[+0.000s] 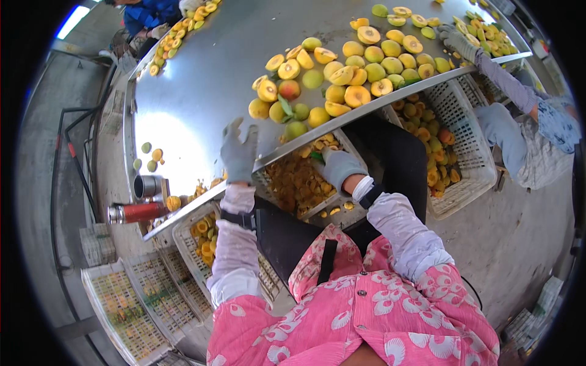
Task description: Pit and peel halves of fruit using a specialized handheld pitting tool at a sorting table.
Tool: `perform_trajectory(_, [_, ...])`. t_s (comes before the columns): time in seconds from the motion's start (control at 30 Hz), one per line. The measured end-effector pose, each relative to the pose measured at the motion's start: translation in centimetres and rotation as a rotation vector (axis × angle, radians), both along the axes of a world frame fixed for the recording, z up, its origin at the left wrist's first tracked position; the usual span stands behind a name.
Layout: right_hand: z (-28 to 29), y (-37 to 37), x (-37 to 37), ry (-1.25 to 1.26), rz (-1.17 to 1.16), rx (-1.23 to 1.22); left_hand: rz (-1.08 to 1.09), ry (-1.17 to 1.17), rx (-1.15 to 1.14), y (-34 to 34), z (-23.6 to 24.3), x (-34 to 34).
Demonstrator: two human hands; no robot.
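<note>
My left hand [238, 152], in a grey glove, is over the near edge of the metal table [207, 67]. Its fingers are stretched and apart, with nothing in them. Lower and to the right, my right hand [343, 168], also gloved, is curled over a white crate [351, 145] below the table edge. A small green piece [317, 157] shows at its fingertips; I cannot tell what it is. Brown pits and scraps [298, 183] fill much of that crate. Beyond my hands lies a pile of whole and halved yellow-green peaches [357, 96].
A crate of peach halves [467, 137] stands at right, another [183, 232] at left. A red flask [137, 212] and a metal cup [148, 186] sit at the table's left corner. A co-worker's gloved hand [459, 43] reaches onto the table; another person [149, 15] is far left.
</note>
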State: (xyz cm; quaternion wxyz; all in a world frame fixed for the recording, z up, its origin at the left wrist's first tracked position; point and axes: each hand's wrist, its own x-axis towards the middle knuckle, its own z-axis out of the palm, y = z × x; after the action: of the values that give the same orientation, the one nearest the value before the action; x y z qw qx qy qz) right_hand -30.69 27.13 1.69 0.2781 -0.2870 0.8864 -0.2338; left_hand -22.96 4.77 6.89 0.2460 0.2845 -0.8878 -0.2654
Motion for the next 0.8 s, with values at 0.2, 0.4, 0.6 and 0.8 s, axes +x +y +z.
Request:
perform_trajectory(0.2, [1.3, 2.4, 0.7, 0.037, -0.048, -0.250, -0.051, -0.231, -0.205, -5.7, -8.5, -7.7])
perform_trajectory(0.4, [-1.6, 3.0, 2.4, -0.046, -0.119, -0.364, -0.240, -0.405, -0.398, -4.8, -7.8, -5.4])
perform_trajectory(0.6, [-0.9, 3.0, 1.8, -0.123, -0.055, -0.226, -0.322, -0.065, 0.392, -4.4, -6.6, -2.8])
perform_trajectory(0.8, [0.2, 3.3, 2.3, -0.109, -0.046, -0.253, -0.297, 0.443, 1.478, 9.7, 2.0, 3.2])
